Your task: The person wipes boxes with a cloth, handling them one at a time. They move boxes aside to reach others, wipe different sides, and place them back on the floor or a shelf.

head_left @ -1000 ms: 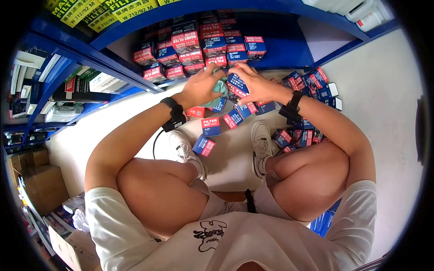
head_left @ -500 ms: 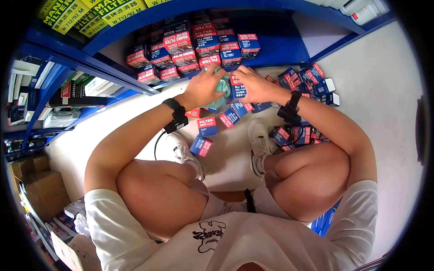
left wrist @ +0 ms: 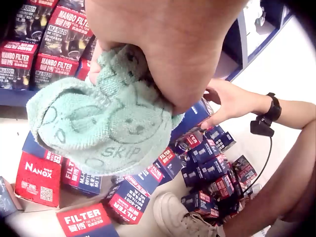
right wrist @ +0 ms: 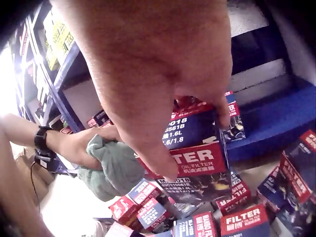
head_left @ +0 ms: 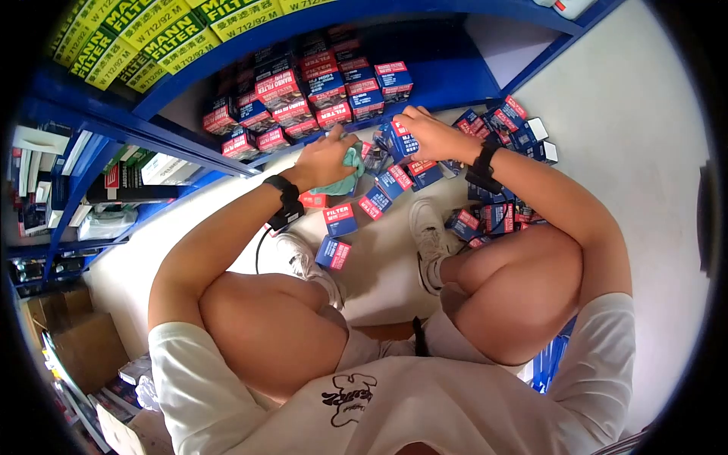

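Your left hand [head_left: 322,163] grips a pale green cloth [left wrist: 118,128], bunched up between thumb and fingers, with its loose part hanging below your palm. The cloth carries the word "SKIP" and a simple drawn animal face. Your right hand [head_left: 440,140] pinches a blue-and-red filter box [right wrist: 197,158], thumb on one side and fingers on the other. You have that box up off the floor, in front of the low shelf [head_left: 447,72] and near the cloth — the views do not settle whether the two touch.

Beneath your hands, more small boxes [head_left: 379,197] lie about on the pale floor [head_left: 379,265], among them a red one marked "Nanox" [left wrist: 38,177] below the cloth. A larger heap of boxes [head_left: 500,216] sits beside your right leg, and another group [head_left: 523,129] lies beyond your right wrist, close to the shelf edge.

On the blue shelf, similar boxes are stacked in rows [head_left: 292,102] toward the left, several showing "MANBO FILTER". Above them, yellow-and-green boxes [head_left: 178,38] fill the upper shelf. You are crouched low, your white shoes [head_left: 428,235] planted on either side of a few boxes, with a black band [head_left: 287,201] on each wrist.
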{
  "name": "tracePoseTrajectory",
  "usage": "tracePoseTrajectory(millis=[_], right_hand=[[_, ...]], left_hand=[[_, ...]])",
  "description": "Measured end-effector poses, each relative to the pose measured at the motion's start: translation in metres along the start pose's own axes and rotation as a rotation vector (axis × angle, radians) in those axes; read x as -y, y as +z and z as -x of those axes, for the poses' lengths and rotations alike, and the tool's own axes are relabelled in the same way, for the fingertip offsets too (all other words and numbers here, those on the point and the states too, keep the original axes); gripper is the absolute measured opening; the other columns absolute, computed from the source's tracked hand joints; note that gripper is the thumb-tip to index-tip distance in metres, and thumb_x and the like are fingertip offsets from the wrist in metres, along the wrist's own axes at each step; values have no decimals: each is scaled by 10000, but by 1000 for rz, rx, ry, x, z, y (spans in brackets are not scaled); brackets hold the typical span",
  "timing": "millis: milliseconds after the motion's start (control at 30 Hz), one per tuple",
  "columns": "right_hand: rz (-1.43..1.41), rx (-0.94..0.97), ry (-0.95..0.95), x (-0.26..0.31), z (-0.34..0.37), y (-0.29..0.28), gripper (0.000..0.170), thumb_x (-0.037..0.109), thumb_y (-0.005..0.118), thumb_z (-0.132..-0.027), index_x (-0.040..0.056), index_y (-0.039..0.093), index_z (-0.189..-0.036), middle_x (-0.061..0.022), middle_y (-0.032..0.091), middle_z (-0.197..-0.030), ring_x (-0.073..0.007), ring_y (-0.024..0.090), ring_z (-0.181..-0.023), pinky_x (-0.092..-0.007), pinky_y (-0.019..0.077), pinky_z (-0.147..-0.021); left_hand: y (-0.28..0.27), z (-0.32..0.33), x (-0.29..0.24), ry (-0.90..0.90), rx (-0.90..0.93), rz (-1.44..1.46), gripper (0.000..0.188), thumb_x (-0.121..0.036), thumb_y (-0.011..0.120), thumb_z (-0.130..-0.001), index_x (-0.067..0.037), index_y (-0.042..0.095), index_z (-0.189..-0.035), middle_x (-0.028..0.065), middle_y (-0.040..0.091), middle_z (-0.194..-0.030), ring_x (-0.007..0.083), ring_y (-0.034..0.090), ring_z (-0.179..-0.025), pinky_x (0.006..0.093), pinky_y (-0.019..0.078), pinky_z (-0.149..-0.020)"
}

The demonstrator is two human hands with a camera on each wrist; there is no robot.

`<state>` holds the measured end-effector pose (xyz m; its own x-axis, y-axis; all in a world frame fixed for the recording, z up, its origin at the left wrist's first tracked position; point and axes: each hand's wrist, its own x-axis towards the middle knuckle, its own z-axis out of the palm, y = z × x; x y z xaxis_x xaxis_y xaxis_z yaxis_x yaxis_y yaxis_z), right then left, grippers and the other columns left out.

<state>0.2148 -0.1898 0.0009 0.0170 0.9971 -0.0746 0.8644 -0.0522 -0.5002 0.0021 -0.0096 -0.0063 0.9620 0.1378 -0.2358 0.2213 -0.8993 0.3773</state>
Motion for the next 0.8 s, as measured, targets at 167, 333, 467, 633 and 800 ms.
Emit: tracePoseTrajectory(millis=[167,333,467,633,800], right_hand=[[168,4,28,-29,-9,18,720,66,848,-627,-40,494,-1245,-203,519,-1217,-403,504,-1165,-429,440,-1019],[163,25,110,-26,-21,13,757,49,844,-667,-48,462,-1313,-201,510,-1265,-400,498,-1206,-429,452,-1034],[213,-34,142,-37,-31,13,734,36,836,-671,-34,471,-1304,-195,506,-1279,-401,492,-1216,-429,452,-1035],[204,-164,170,-47,-34,17,714,-14,787,-671,-22,483,-1317,-203,492,-1326,-393,473,-1270,-423,444,-1068],[160,-192,191,-49,-39,17,764,-39,769,-703,2,459,-1399,-205,480,-1336,-393,460,-1286,-418,445,-1069]], left_hand=[[2,-19,-1,47,8,-49,640,-265,732,-801,-103,468,-1361,186,486,-1294,442,592,-1124,507,522,-920],[5,-39,-22,117,97,-81,714,-255,734,-804,-153,390,-1420,177,473,-1322,447,595,-1107,503,529,-912],[12,-51,-28,191,95,-147,685,-262,741,-791,-186,435,-1399,153,454,-1384,436,600,-1106,506,522,-935],[11,-64,-34,204,163,-144,694,-279,734,-781,-253,435,-1406,155,428,-1444,444,592,-1136,519,508,-958],[12,-80,-41,193,107,-105,739,-294,734,-784,-255,391,-1437,181,457,-1382,449,588,-1138,530,505,-957]])
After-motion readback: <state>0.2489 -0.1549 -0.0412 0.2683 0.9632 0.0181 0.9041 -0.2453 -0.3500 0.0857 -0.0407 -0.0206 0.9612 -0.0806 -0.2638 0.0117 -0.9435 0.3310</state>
